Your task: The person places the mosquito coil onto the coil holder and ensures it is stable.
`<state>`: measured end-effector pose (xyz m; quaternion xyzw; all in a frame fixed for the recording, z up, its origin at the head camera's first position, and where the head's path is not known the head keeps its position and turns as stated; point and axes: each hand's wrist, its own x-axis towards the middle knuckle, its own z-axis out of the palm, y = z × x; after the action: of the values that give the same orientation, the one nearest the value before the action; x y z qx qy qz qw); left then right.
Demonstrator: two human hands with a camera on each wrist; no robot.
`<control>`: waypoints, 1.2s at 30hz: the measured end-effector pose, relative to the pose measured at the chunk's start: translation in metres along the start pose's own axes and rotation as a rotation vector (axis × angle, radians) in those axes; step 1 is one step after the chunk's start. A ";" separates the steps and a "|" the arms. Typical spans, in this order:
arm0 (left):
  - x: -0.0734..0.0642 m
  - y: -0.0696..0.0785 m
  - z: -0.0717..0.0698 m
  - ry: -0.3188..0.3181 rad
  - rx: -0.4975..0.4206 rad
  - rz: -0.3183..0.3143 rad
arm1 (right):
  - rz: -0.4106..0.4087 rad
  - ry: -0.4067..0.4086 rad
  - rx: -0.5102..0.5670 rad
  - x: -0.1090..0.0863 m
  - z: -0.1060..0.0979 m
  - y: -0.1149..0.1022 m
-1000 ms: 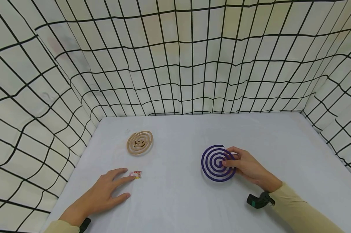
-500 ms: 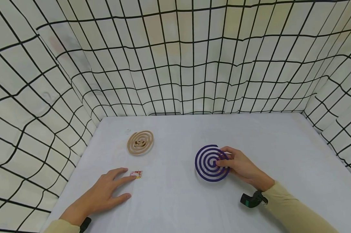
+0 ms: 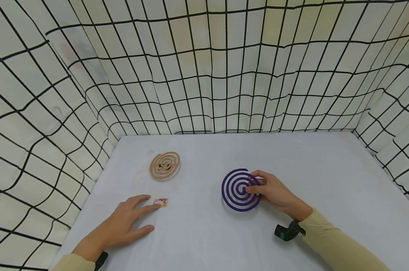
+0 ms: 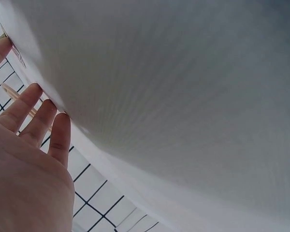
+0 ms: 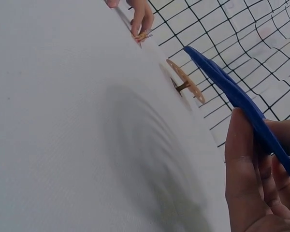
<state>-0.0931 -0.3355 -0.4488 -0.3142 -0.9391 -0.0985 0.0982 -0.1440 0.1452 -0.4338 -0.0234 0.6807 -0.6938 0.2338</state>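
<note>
My right hand (image 3: 279, 195) pinches a dark purple mosquito coil (image 3: 232, 190) between thumb and fingers at its right side. In the right wrist view the coil (image 5: 227, 87), bluish there, is seen nearly edge-on, clear of the table with its shadow below. My left hand (image 3: 121, 224) rests on the table with fingers spread. One fingertip touches a small red, white and yellow printed packet (image 3: 162, 202). Behind it stands a tan spiral coil (image 3: 165, 165); the right wrist view shows this tan coil (image 5: 186, 79) raised on a small stand.
A white-covered table (image 3: 197, 233) spreads under both hands. Black netting (image 3: 211, 75) over pale walls rises at the back and both sides. A dark device (image 3: 287, 230) is strapped to the right wrist.
My right hand has moved left with the purple mosquito coil, toward the middle of the table. The left hand keeps its place at the packet; the whole view has shifted slightly.
</note>
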 end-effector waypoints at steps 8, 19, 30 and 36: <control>0.003 0.000 0.000 0.000 0.005 0.012 | -0.004 -0.010 0.029 0.009 0.009 -0.001; 0.005 -0.002 -0.002 -0.045 0.043 0.014 | -0.010 -0.024 0.028 0.021 0.022 -0.002; 0.007 0.001 -0.005 -0.065 0.053 0.009 | -0.003 -0.029 0.031 0.026 0.035 -0.001; 0.008 0.002 -0.005 -0.059 0.045 0.007 | 0.000 -0.031 0.032 0.031 0.046 -0.003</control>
<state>-0.0976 -0.3309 -0.4417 -0.3181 -0.9424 -0.0676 0.0781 -0.1561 0.0910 -0.4369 -0.0305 0.6658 -0.7043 0.2446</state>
